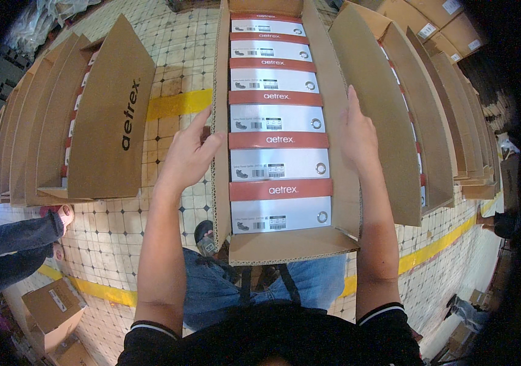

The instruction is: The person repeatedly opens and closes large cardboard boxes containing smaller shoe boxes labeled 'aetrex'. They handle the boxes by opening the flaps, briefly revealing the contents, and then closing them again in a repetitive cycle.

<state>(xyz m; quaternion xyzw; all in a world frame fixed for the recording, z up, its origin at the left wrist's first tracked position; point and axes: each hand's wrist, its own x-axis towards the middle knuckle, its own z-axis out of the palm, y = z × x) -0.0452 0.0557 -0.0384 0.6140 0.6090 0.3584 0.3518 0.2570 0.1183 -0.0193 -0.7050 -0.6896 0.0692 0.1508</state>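
Note:
In front of me stands a long, open cardboard carton (pixel 293 249) with its flaps raised. It holds a single row of several white shoeboxes (pixel 278 215) with red lid edges, each with a printed label and a small shoe picture. At the carton's left edge is my left hand (pixel 191 154), its index finger stretched forward and its thumb apart, close against the left flap. My right hand (pixel 359 135) lies along the right flap (pixel 336 131) with the index finger extended; some of its other fingers are hidden. I see nothing held in either hand.
Rows of similar open cartons stand left (pixel 105 122) and right (pixel 373 104). Closed boxes (pixel 449 18) are stacked far right. Another person's legs (pixel 13 250) show at left. Yellow tape (pixel 178 105) crosses the tiled floor. Smaller boxes (pixel 53 308) sit at lower left.

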